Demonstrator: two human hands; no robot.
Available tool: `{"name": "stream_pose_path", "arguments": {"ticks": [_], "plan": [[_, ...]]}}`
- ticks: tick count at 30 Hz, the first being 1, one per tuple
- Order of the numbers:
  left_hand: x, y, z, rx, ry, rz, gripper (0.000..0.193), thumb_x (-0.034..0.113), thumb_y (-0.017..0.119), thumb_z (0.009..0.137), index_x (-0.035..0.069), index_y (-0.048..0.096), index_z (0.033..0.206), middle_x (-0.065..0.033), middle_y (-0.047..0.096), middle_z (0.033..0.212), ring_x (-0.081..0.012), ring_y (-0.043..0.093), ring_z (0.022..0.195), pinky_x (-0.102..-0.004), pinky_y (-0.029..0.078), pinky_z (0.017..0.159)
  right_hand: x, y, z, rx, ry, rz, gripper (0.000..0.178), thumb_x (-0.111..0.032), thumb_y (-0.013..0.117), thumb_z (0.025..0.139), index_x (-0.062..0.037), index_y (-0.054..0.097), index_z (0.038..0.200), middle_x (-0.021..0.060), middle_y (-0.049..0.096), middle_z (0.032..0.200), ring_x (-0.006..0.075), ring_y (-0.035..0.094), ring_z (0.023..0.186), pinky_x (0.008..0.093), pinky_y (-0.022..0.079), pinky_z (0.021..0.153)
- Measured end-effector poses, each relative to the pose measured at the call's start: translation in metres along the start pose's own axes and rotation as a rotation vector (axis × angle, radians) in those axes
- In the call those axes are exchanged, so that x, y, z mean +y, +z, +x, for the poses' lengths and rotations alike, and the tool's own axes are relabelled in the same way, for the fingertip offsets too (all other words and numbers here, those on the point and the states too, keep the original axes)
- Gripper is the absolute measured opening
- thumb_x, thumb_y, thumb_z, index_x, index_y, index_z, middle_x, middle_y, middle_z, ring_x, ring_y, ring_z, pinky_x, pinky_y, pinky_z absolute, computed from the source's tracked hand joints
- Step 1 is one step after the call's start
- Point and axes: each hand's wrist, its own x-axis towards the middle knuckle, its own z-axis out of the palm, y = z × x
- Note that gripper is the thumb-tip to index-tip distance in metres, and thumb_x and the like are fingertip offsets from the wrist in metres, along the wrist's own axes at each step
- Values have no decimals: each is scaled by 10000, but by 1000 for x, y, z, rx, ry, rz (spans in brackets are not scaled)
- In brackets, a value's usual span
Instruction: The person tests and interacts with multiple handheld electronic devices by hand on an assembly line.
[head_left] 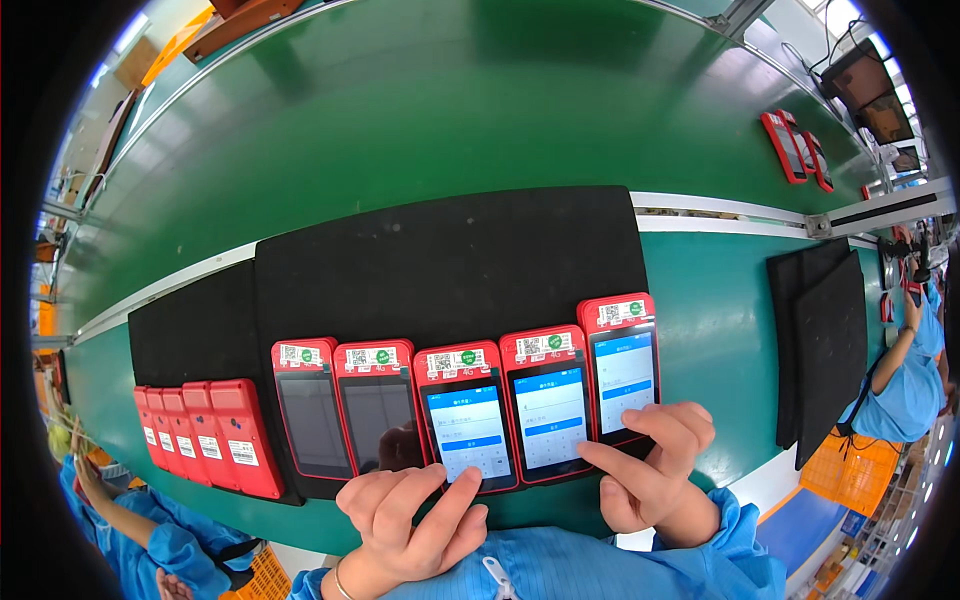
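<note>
Several red handheld touchscreen terminals stand in a slightly fanned row on a black mat (450,260). The two leftmost, a first terminal (312,420) and a second terminal (375,410), have dark screens. A third terminal (462,405), a fourth terminal (548,400) and a fifth terminal (622,370) show lit blue-and-white screens with entry fields and keypads. My left hand (415,525) holds nothing; its parted fingers reach the bottom of the third terminal's screen. My right hand (655,470) is also unfilled, one fingertip at the fourth terminal's keypad and another on the fifth terminal's lower screen.
Several red terminals (215,440) lie face down, overlapping, at the left. More red terminals (795,150) rest on the green bench at the far right. Black foam sheets (820,340) are stacked to the right, beside an orange crate (850,470). Co-workers in blue sit at both sides.
</note>
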Motion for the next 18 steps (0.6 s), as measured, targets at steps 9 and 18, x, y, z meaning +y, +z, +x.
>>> {"name": "stream_pose_path", "arguments": {"ticks": [9, 18], "plan": [[-2, 1, -1, -41, 58, -1, 294, 333, 668, 832, 138, 688, 1052, -50, 530, 1062, -181, 482, 974, -373, 346, 851, 0, -1, 0, -11, -13, -13, 293, -257, 563, 716, -175, 750, 926, 58, 596, 1079, 207, 521, 972, 366, 341, 876], [10, 0, 31, -101, 74, 62, 371, 470, 659, 845, 209, 719, 1101, -23, 503, 1085, -183, 423, 1009, -369, 326, 893, 1, -3, 0, -11, 6, -1, 293, -247, 572, 724, -166, 750, 942, 66, 591, 1093, 207, 527, 963, 362, 344, 866]]}}
